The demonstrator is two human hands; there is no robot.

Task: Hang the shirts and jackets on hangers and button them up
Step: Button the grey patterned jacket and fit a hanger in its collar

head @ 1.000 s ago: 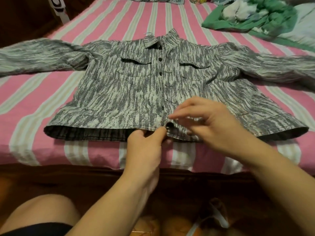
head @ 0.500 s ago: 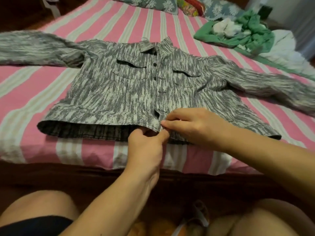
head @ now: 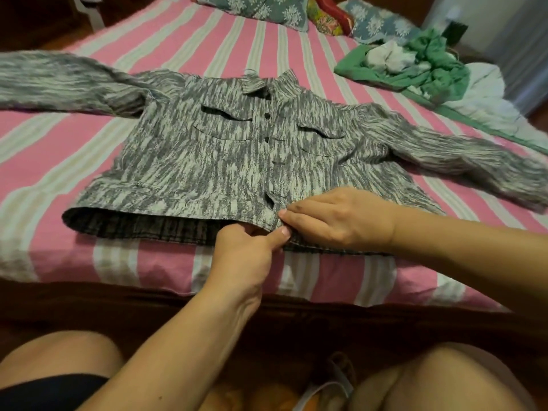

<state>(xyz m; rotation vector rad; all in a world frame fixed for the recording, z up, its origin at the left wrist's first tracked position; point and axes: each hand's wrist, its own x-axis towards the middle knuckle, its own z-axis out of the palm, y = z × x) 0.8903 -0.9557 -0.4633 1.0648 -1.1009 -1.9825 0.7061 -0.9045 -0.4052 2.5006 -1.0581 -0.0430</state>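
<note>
A grey-and-white streaked jacket (head: 207,161) lies flat, front up, on the bed with both sleeves spread wide. Dark buttons run down its front placket. My left hand (head: 246,253) pinches the bottom hem at the placket from below, thumb on top of the cloth. My right hand (head: 335,218) comes in from the right and pinches the same spot at the hem, fingertips meeting the left thumb. The bottom button is hidden under my fingers. No hanger shows.
The bed has a pink-and-white striped sheet (head: 59,161) and a dark wooden frame at the near edge. A green and white heap of clothes (head: 415,66) lies at the far right, patterned pillows (head: 267,7) at the head. My knees are below.
The view has tilted up, showing more of the bed's head. Both hands have closed in tighter on the hem at the placket; the dark button seen a second ago is now covered.
</note>
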